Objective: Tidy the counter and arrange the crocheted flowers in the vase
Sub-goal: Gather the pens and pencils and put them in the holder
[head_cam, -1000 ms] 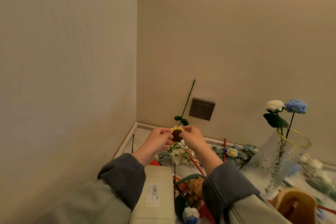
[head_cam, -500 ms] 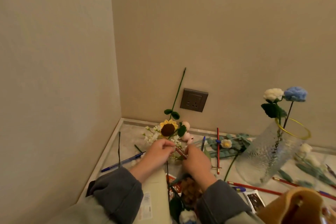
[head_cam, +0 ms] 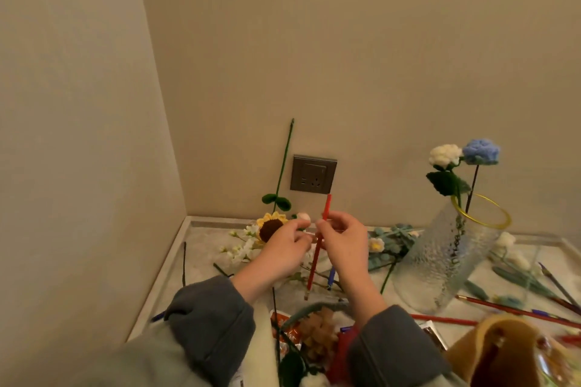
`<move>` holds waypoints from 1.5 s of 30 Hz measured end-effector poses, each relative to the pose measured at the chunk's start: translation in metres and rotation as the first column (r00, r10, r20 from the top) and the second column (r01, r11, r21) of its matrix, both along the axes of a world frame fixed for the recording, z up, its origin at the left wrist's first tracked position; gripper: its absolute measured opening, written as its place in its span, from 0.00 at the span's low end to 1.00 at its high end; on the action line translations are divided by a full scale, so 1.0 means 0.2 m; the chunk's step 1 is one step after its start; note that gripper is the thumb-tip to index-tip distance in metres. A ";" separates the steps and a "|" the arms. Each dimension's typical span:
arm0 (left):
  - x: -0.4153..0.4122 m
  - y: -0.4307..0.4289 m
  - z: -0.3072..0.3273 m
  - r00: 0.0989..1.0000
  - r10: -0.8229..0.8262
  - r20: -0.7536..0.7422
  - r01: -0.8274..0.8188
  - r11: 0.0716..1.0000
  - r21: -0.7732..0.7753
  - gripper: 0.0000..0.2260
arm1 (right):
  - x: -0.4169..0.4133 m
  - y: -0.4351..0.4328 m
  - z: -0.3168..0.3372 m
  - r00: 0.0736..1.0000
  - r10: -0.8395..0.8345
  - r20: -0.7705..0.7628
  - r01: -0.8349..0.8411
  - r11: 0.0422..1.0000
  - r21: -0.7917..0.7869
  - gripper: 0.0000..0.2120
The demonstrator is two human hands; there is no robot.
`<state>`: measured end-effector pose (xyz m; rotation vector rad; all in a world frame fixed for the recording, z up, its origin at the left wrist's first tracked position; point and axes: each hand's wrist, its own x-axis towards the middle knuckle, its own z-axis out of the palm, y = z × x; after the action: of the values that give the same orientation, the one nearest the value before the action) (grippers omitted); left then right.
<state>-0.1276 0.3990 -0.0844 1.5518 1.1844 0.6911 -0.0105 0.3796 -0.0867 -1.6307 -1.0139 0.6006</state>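
We hold a red pencil up over the messy worktop.

Our right hand (head_cam: pixel 341 240) has its fingers closed on the red pencil (head_cam: pixel 317 256), which stands almost straight up with its tip pointing down. Our left hand (head_cam: pixel 283 250) is just beside it, with its fingers pinched together close to the pencil, but we cannot tell if they touch it. Behind our left hand, near the back left corner of the worktop (head_cam: pixel 201 248), a yellow sunflower (head_cam: pixel 270 226) lies with small white flowers (head_cam: pixel 242 250), and a green stem (head_cam: pixel 284 163) leans up the wall by the wall socket (head_cam: pixel 313 173). The glass vase (head_cam: pixel 446 256) stands toward the right side of the worktop, with a white flower (head_cam: pixel 445 155) and a blue flower (head_cam: pixel 481 151) in it. More pencils (head_cam: pixel 515 311) lie in front of the vase.
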 end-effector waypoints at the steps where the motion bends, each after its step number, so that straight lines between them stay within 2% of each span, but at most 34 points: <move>1: 0.02 0.01 0.01 1.000 -0.009 0.013 0.009 1.000 -0.017 0.15 | 0.01 0.00 0.00 0.997 -0.023 -0.078 0.025 1.000 0.019 0.11; 4: 0.07 -0.01 0.00 0.992 -0.025 0.123 0.040 0.992 -0.122 0.13 | 0.06 0.01 -0.03 0.969 -0.052 -0.240 0.064 0.997 0.043 0.08; 8: 0.12 -0.02 -0.04 0.984 -0.011 0.177 0.057 0.966 -0.254 0.12 | 0.10 0.04 -0.09 0.964 -0.036 -0.265 0.028 0.999 -0.032 0.09; 10: 0.14 0.00 -0.05 0.983 0.034 0.182 0.020 0.958 -0.286 0.12 | 0.11 0.05 -0.13 0.984 -0.056 -0.169 0.047 0.997 -0.060 0.11; 12: 0.14 0.02 -0.07 0.974 0.095 0.206 -0.025 0.949 -0.315 0.11 | 0.12 0.04 -0.17 0.997 -0.064 0.035 0.068 0.989 -0.129 0.11; 15: 0.14 0.03 -0.09 0.951 0.162 0.263 -0.059 0.932 -0.359 0.10 | 0.14 0.02 -0.27 0.941 0.057 0.334 0.068 0.934 -0.350 0.12; 17: 0.14 0.02 -0.11 0.944 0.178 0.279 -0.065 0.926 -0.371 0.09 | 0.15 0.01 -0.31 0.903 0.172 0.394 0.056 0.861 -0.505 0.12; 19: 0.14 0.02 -0.11 0.941 0.171 0.291 -0.058 0.931 -0.361 0.08 | 0.15 0.00 -0.32 0.880 0.243 0.408 0.052 0.805 -0.591 0.12; 23: 0.14 0.03 -0.10 0.910 0.183 0.372 -0.025 0.920 -0.391 0.15 | 0.15 0.00 -0.33 0.775 0.318 0.546 0.097 0.794 -0.600 0.12; 25: 0.14 0.03 -0.09 0.885 0.202 0.418 -0.023 0.918 -0.395 0.17 | 0.15 -0.01 -0.33 0.765 0.336 0.549 0.088 0.790 -0.606 0.11; 28: 0.13 0.04 -0.08 0.870 0.185 0.457 -0.026 0.943 -0.332 0.17 | 0.15 -0.02 -0.32 0.833 0.227 0.505 0.093 0.842 -0.531 0.13; 31: 0.13 0.03 -0.11 0.866 0.112 0.487 -0.022 0.982 -0.187 0.11 | 0.14 -0.02 -0.29 0.938 0.013 0.346 0.108 0.938 -0.330 0.14; 33: 0.13 0.04 -0.13 0.872 0.080 0.482 -0.039 0.995 -0.093 0.07 | 0.13 -0.02 -0.27 0.970 -0.042 0.240 0.085 0.982 -0.171 0.17; 36: 0.12 0.05 -0.15 0.895 0.151 0.419 -0.178 0.984 0.027 0.08 | 0.12 -0.02 -0.25 0.974 -0.090 0.209 0.094 0.995 -0.011 0.20; 39: 0.11 0.06 -0.15 0.891 0.232 0.391 -0.298 0.948 0.115 0.09 | 0.10 -0.02 -0.23 0.968 -0.126 0.216 0.113 0.991 0.071 0.20; 42: 0.10 0.05 -0.13 0.849 0.268 0.455 -0.349 0.931 0.103 0.10 | 0.09 -0.03 -0.22 0.970 -0.119 0.212 0.097 0.989 0.111 0.18; 45: 0.11 0.05 -0.13 0.832 0.258 0.490 -0.329 0.942 0.062 0.11 | 0.08 -0.03 -0.21 0.971 -0.125 0.205 0.100 0.987 0.129 0.13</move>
<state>-0.1064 0.4085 -0.1095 1.2144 1.0151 1.3106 0.0059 0.3733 -0.1291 -1.6591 -1.0821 0.2883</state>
